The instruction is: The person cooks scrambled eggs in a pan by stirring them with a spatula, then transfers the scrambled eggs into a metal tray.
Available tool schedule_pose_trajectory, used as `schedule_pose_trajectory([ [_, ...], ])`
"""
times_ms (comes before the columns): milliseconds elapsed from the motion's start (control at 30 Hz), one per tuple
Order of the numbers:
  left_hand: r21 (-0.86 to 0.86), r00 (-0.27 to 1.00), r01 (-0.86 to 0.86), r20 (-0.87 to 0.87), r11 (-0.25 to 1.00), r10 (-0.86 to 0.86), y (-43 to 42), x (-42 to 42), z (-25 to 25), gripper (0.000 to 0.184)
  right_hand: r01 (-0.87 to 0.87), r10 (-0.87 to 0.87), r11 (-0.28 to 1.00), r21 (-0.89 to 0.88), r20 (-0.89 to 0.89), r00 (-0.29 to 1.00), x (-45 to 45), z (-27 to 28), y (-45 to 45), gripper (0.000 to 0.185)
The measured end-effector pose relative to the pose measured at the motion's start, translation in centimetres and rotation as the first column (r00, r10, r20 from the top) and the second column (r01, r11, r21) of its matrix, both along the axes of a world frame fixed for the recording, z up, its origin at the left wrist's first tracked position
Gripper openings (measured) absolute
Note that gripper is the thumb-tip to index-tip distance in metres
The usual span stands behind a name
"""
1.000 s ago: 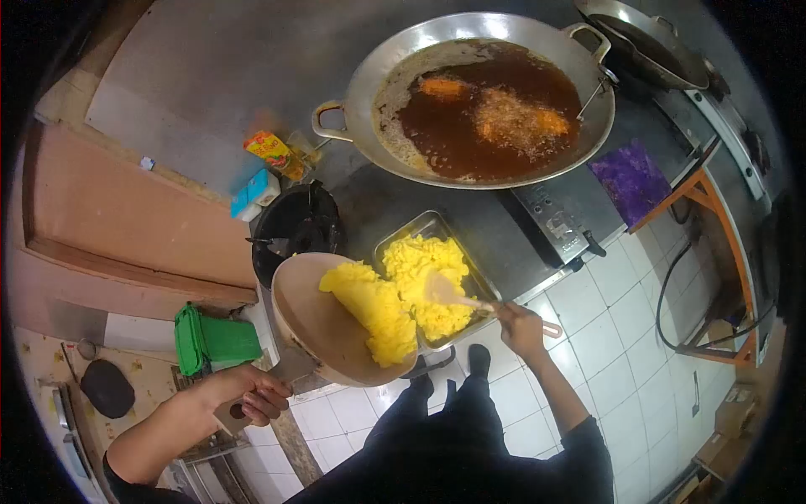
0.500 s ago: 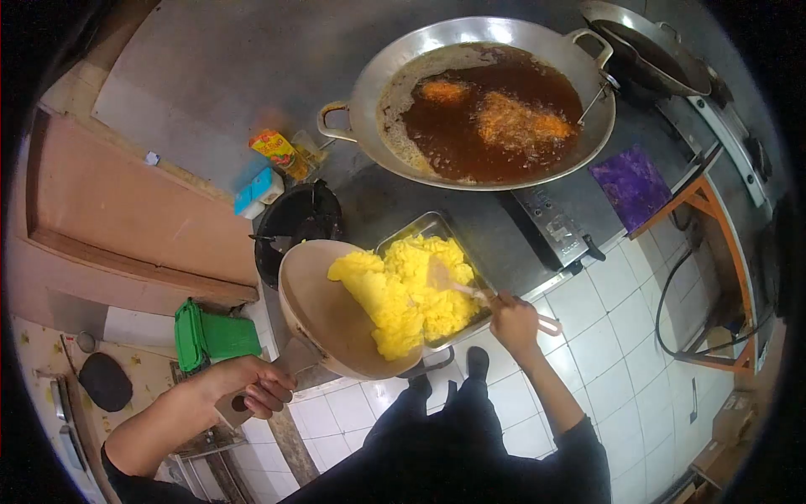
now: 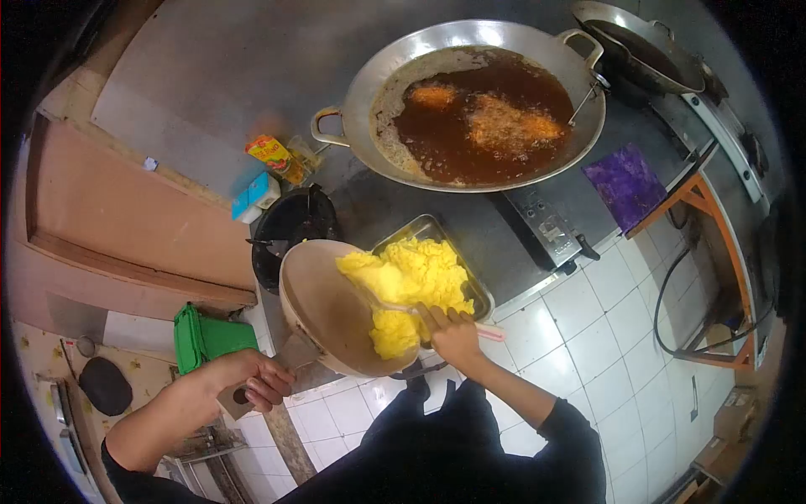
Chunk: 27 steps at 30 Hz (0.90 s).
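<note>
My left hand (image 3: 259, 384) is wrapped round the handle of a beige pan (image 3: 323, 294), which tilts toward a metal tray (image 3: 479, 296). Yellow scrambled egg (image 3: 428, 270) fills much of the tray and reaches over the pan's rim, with a clump at its lower right inside edge. In my right hand (image 3: 452, 334) is a pale spatula (image 3: 489, 333), its handle end sticking out to the right. The spatula's head is partly hidden in the egg at the pan's edge.
A large wok (image 3: 363, 113) of dark oil holds orange pieces frying. Left of the tray are a black burner (image 3: 290, 227), a blue-lidded box (image 3: 256, 198) and a yellow-red packet (image 3: 277, 158). A purple sheet (image 3: 625, 186) lies right; a green bin (image 3: 211, 336) stands lower left.
My right hand has moved left with the spatula, from over the tray to the pan's edge. More egg has left the pan for the tray side, and the clump in the pan is smaller.
</note>
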<state>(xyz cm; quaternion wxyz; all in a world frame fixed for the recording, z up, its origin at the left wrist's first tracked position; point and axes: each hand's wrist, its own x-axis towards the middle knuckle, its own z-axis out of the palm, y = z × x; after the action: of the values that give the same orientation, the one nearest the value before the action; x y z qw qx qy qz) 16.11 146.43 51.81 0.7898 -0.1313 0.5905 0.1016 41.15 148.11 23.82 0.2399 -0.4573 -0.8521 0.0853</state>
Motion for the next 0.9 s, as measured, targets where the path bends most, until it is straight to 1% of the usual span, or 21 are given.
schedule_pose_trajectory([
  [33, -0.016, 1.0, -0.023, 0.007, 1.0, 0.023, 0.1, -0.1, -0.1, 0.009, 0.044, -0.044, 0.999, -0.005, 0.012, 0.999, 0.5, -0.4, -0.3, 0.046],
  [67, -0.014, 1.0, -0.024, 0.01, 1.0, 0.024, 0.3, 0.0, -0.2, 0.009, 0.077, -0.077, 0.997, 0.024, -0.013, 0.997, 0.8, -1.3, -0.4, 0.05],
  [100, -0.01, 1.0, -0.017, -0.01, 1.0, 0.017, 0.4, 0.1, -0.1, 0.008, 0.074, -0.074, 0.997, 0.024, -0.012, 0.997, 1.3, -1.9, -0.5, 0.05],
  [167, -0.01, 0.999, -0.01, -0.032, 1.0, 0.01, 0.3, 0.2, 0.0, 0.008, 0.109, -0.113, 0.993, -0.047, -0.101, 0.988, 2.4, -2.3, -0.8, 0.054],
  [200, 0.021, 0.997, 0.02, -0.068, 1.0, -0.018, 0.2, 0.2, 0.1, 0.007, 0.124, -0.135, 0.988, -0.095, -0.116, 0.984, 2.9, -2.7, -0.8, 0.057],
  [233, 0.051, 0.993, 0.05, -0.106, 0.997, -0.044, 0.2, 0.3, 0.1, 0.006, 0.126, -0.136, 0.988, -0.094, -0.116, 0.984, 3.5, -3.1, -0.9, 0.057],
  [267, 0.05, 0.993, 0.049, -0.107, 0.998, -0.044, 0.2, 0.2, 0.1, 0.006, 0.176, -0.193, 0.975, -0.132, -0.126, 0.973, 4.1, -3.6, -1.0, 0.056],
  [300, 0.041, 0.997, 0.031, -0.07, 0.999, -0.028, 0.1, 0.0, 0.2, 0.006, 0.224, -0.248, 0.959, -0.171, -0.135, 0.959, 4.5, -3.8, -1.0, 0.055],
  [333, 0.032, 0.999, 0.012, -0.032, 0.999, -0.011, 0.1, -0.1, 0.2, 0.006, 0.244, -0.279, 0.947, -0.208, -0.159, 0.947, 5.1, -3.9, -0.9, 0.051],
  [367, 0.031, 0.999, 0.009, -0.031, 0.999, -0.008, 0.0, -0.1, 0.2, 0.006, 0.241, -0.276, 0.948, -0.209, -0.158, 0.948, 5.5, -4.1, -0.9, 0.051],
  [433, 0.029, 0.999, 0.015, -0.044, 0.999, -0.014, 0.0, -0.2, 0.5, 0.007, 0.283, -0.336, 0.933, -0.222, -0.26, 0.905, 6.1, -4.5, -0.8, 0.037],
  [467, 0.032, 0.999, 0.013, -0.044, 0.999, -0.011, -0.1, -0.3, 0.5, 0.007, 0.309, -0.38, 0.904, -0.295, -0.227, 0.897, 6.4, -4.5, -0.7, 0.031],
  [500, 0.024, 0.998, -0.003, -0.06, 1.0, 0.004, -0.3, -0.5, 0.3, 0.007, 0.306, -0.377, 0.905, -0.294, -0.228, 0.898, 6.6, -4.5, -0.6, 0.031],
  [567, 0.017, 0.997, -0.018, -0.071, 1.0, 0.019, -0.4, -0.4, 0.3, 0.008, 0.385, -0.441, 0.874, -0.298, -0.151, 0.885, 7.4, -4.2, -0.2, 0.027],
  [600, 0.019, 0.998, 0.012, -0.067, 1.0, -0.011, -0.1, 0.1, 0.7, 0.008, 0.374, -0.422, 0.871, -0.319, -0.093, 0.902, 8.2, -4.7, 0.0, 0.026],
  [633, 0.024, 0.997, 0.042, -0.064, 0.999, -0.04, 0.1, 0.4, 0.8, 0.008, 0.374, -0.421, 0.872, -0.316, -0.091, 0.903, 8.5, -4.0, 0.0, 0.026],
  [700, 0.031, 0.997, 0.052, -0.06, 0.998, -0.05, 0.0, 0.1, 0.8, 0.008, 0.372, -0.433, 0.872, -0.319, -0.146, 0.89, 9.2, -1.5, 0.0, 0.038],
  [767, 0.025, 0.997, 0.063, -0.051, 0.998, -0.061, -0.1, 0.2, 1.0, 0.007, 0.357, -0.421, 0.879, -0.315, -0.166, 0.892, 8.7, -0.6, -0.3, 0.038],
  [833, 0.05, 0.981, 0.136, -0.148, 0.989, -0.128, 0.1, 1.0, 1.6, 0.007, 0.334, -0.381, 0.913, -0.235, -0.194, 0.904, 6.7, 0.2, -0.1, 0.041],
  [867, 0.049, 0.981, 0.139, -0.146, 0.989, -0.13, 0.0, 0.9, 1.4, 0.007, 0.337, -0.383, 0.912, -0.236, -0.192, 0.903, 5.5, 0.5, 0.4, 0.041],
  [900, 0.041, 0.988, 0.099, -0.123, 0.994, -0.093, -0.3, 0.6, 1.3, 0.007, 0.286, -0.32, 0.942, -0.175, -0.208, 0.925, 4.1, 0.6, 1.0, 0.042],
])
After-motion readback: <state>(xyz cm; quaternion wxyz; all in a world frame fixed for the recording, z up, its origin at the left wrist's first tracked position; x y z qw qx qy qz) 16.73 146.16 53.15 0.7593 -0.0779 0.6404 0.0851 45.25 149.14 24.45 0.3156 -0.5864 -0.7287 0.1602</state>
